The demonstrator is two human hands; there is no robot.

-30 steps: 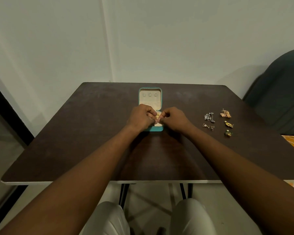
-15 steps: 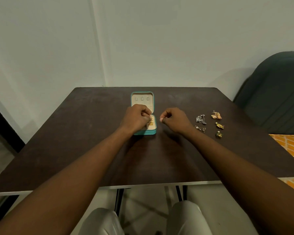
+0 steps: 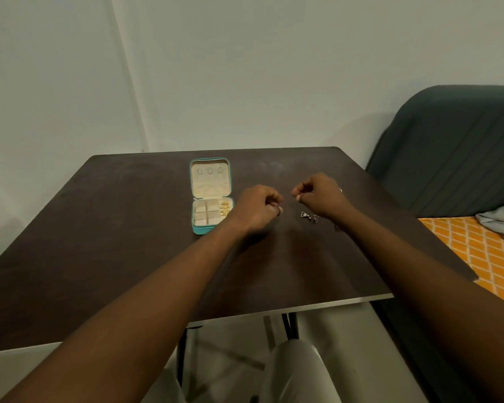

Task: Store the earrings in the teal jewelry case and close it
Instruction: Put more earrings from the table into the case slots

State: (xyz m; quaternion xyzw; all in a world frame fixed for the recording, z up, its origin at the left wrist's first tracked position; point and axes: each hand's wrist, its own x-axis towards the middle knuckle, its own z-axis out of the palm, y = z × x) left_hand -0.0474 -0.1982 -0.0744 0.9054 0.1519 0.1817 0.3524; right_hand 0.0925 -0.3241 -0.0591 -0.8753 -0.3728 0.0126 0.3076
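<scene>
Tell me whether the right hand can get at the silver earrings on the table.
Probably yes: the right hand hovers just above and behind the silver earrings, nothing lies between them, though its fingers are curled shut.

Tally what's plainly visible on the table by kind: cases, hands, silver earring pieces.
Teal jewelry case: 1
Hands: 2, left hand and right hand
Silver earring pieces: 2
Total: 5
Gold earrings in the case are too small to count.
</scene>
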